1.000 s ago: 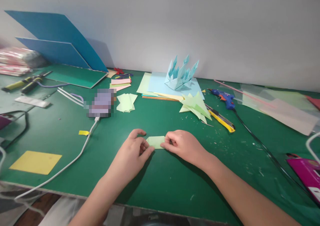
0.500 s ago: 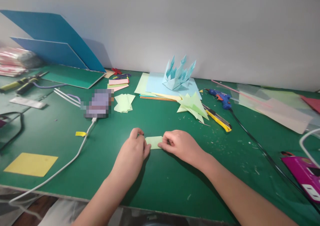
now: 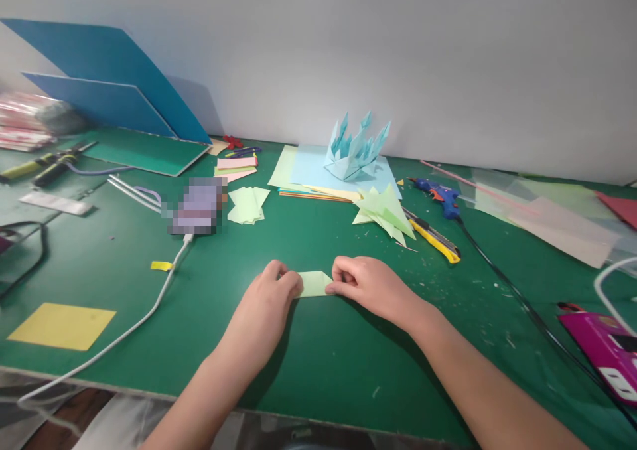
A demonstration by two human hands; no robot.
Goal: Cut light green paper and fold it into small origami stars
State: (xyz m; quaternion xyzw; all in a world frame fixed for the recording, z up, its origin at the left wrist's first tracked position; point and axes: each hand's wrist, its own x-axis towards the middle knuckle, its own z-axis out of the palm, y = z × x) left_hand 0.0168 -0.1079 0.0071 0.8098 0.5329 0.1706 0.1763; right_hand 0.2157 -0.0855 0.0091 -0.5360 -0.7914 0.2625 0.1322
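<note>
Between my hands, low over the green tabletop, is a small folded piece of pale green paper (image 3: 313,283) with a slanted crease near its right end. My left hand (image 3: 271,294) pinches its left end between thumb and fingers. At the right end, my right hand (image 3: 365,283) has thumb and fingertips closed on the paper's corner. Beyond the hands lie a stack of loose pale green paper pieces (image 3: 247,204) and a pile of pointed folded green papers (image 3: 383,212). Farther back, a blue folded-paper crown shape (image 3: 351,154) stands on coloured sheets (image 3: 298,164).
A yellow utility knife (image 3: 438,243) and a blue glue gun (image 3: 440,194) with a black cord lie to the right. At left are a white cable (image 3: 159,304), a pixelated device (image 3: 196,204), a yellow sheet (image 3: 62,326) and leaning blue boards (image 3: 109,58). A magenta object (image 3: 600,350) sits far right.
My right hand has shifted slightly right along the paper, uncovering more of it and its slanted end. The left fingers have come closer together on the left end.
</note>
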